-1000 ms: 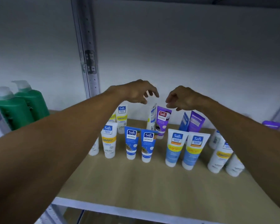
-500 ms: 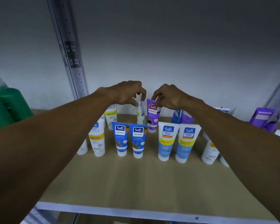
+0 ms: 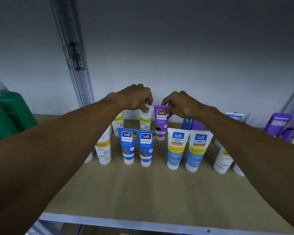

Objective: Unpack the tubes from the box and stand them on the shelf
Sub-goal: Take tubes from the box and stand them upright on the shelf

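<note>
Both arms reach to the back row of the shelf (image 3: 143, 192). My left hand (image 3: 136, 96) pinches the top edge of a white tube with yellow lettering (image 3: 145, 120), which stands upright on its cap. Right beside it, my right hand (image 3: 178, 104) pinches the top of a purple tube (image 3: 160, 123), also upright. In front stand two dark blue tubes (image 3: 137, 146) and two light blue tubes (image 3: 187, 151). More white tubes (image 3: 103, 150) stand at the left. The box is not in view.
Green pump bottles (image 3: 8, 114) stand at the far left. A metal upright (image 3: 75, 61) runs up the back wall. Purple and white tubes (image 3: 278, 124) crowd the right end. Bare shelf board lies between the front row and the white front edge (image 3: 109, 221).
Both hands dropped from hovering above the back row onto the tube tops and now pinch them. The white tube has turned from edge-on to face front. My view moved closer.
</note>
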